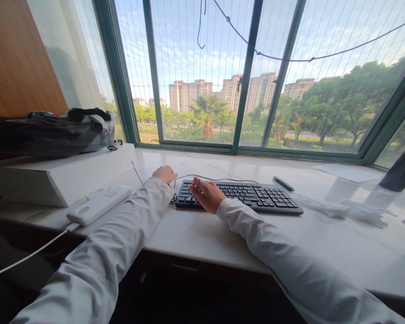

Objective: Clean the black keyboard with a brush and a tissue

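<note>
A black keyboard (253,196) lies on the white stone sill (195,234) in front of the window. My right hand (207,195) rests over the keyboard's left end, fingers closed around a small blue tool (195,186) whose tip touches the keys. My left hand (165,173) sits curled on the sill just beyond the keyboard's left corner, next to its black cable (202,176); whether it holds anything is hidden. Both arms wear white sleeves.
A white box (60,177) carries a dark bag (47,132) at the left. A white power bank (99,204) with a cable lies near my left sleeve. A small dark stick (283,183), crumpled plastic (344,209) and a dark bottle (401,171) are on the right.
</note>
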A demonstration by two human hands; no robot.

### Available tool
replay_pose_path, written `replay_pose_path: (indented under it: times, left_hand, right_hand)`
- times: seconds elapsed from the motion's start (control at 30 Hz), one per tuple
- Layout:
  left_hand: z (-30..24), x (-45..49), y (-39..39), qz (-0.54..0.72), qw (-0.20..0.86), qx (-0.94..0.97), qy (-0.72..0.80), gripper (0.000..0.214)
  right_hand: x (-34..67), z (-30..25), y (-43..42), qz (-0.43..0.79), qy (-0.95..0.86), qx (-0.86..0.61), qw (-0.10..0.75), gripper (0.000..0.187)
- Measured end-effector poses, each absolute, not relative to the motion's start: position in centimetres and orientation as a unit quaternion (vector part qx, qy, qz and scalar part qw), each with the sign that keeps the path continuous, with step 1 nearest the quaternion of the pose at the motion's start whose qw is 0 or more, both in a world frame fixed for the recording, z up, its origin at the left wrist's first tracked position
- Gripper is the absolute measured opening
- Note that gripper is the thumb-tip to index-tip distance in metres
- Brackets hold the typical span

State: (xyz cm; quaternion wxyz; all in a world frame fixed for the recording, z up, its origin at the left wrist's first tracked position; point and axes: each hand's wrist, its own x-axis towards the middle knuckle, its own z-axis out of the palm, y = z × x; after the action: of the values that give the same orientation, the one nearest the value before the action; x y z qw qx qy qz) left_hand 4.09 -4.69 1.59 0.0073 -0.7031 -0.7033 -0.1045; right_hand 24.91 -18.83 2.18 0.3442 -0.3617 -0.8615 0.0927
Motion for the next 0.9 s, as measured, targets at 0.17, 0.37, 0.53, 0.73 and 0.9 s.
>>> replay_pose_path:
  times: [0.17, 0.37, 0.53, 0.73, 0.9]
  left_hand:
    - [1.6, 4.1, -4.6, -0.107, 0.007, -0.7, -0.706, 0.038]
    - [1.5, 4.0, -4.5, -0.112, 0.012, -0.701, -0.704, 0.037]
    - [1.5, 4.0, -4.5, -0.114, 0.008, -0.699, -0.706, 0.038]
    - [1.5, 4.0, -4.4, -0.114, 0.007, -0.701, -0.703, 0.036]
    - [1.4, 3.9, -4.3, -0.117, 0.006, -0.703, -0.702, 0.036]
  right_hand:
    - [25.1, 2.5, -19.5, 0.155, -0.866, -0.32, 0.35, 0.022]
    - [24.9, 2.5, -19.2, 0.116, -0.845, -0.357, 0.38, 0.021]
    - [24.7, 2.0, -18.5, 0.083, -0.837, -0.383, 0.381, 0.016]
    - [24.2, 1.6, -18.6, 0.089, -0.849, -0.376, 0.361, 0.012]
    - [23.8, 2.1, -19.3, 0.033, -0.884, -0.337, 0.321, 0.011]
